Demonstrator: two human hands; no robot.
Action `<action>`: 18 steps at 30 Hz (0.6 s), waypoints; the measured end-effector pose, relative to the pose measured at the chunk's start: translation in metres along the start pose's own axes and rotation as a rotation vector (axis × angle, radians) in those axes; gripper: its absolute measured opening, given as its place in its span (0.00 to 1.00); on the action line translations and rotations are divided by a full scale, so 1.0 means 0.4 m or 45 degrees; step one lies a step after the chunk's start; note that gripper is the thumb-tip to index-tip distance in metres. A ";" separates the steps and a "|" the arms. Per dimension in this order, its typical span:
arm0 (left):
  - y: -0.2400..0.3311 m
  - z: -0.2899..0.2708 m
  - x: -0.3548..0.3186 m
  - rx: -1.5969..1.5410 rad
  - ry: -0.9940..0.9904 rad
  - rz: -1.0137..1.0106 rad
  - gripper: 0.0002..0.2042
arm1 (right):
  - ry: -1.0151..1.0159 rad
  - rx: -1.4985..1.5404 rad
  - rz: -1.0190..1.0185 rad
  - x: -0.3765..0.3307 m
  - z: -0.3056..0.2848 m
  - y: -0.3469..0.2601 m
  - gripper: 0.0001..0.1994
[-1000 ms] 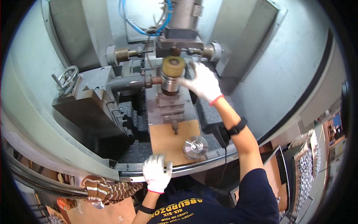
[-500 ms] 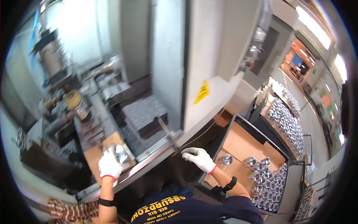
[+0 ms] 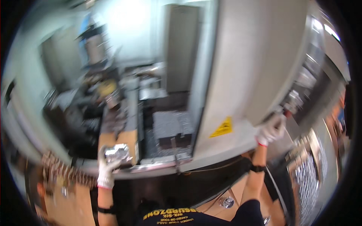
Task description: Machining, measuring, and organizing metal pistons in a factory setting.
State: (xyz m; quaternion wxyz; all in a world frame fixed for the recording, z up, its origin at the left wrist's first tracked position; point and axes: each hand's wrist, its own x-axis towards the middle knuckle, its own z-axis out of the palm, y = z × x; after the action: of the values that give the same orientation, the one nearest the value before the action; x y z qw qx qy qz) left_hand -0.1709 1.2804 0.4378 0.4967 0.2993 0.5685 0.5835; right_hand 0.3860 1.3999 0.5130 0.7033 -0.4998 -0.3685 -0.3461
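My left hand (image 3: 106, 167), in a white glove, is closed round a shiny metal cylinder (image 3: 117, 152) above the cardboard-covered ledge (image 3: 131, 139) at the machine's opening. My right hand (image 3: 272, 130), gloved too, reaches up at the right to the machine's control panel (image 3: 301, 88). Its fingers are smeared by motion, close to something red (image 3: 288, 113) on the panel; whether they touch it I cannot tell. Deeper inside the machine, a yellow round piece (image 3: 107, 87) sits above a metal cylindrical part (image 3: 112, 100), both blurred.
A grey block covered in metal chips (image 3: 171, 124) sits inside the opening. The door column with a yellow warning sign (image 3: 222, 128) stands right of it. Below my right arm, a metal cup (image 3: 227, 202) stands on a brown cardboard surface (image 3: 211, 207). Many shiny parts (image 3: 307, 177) lie farther right.
My right hand has gone from beside the cardboard tray up and right to the control panel. My left hand still holds the metal cylinder. The view has swung, shifting the machine rightward.
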 end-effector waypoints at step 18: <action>0.027 -0.328 -0.609 -1.053 0.215 0.382 0.41 | -1.585 1.191 0.730 -0.602 -0.251 -0.712 0.06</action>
State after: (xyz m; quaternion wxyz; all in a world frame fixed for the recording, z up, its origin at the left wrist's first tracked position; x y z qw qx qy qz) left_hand -0.2138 1.0096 0.4778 0.4364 0.1059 0.2763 0.8497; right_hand 0.0420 1.2581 0.4095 0.5669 -0.3305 -0.6546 0.3755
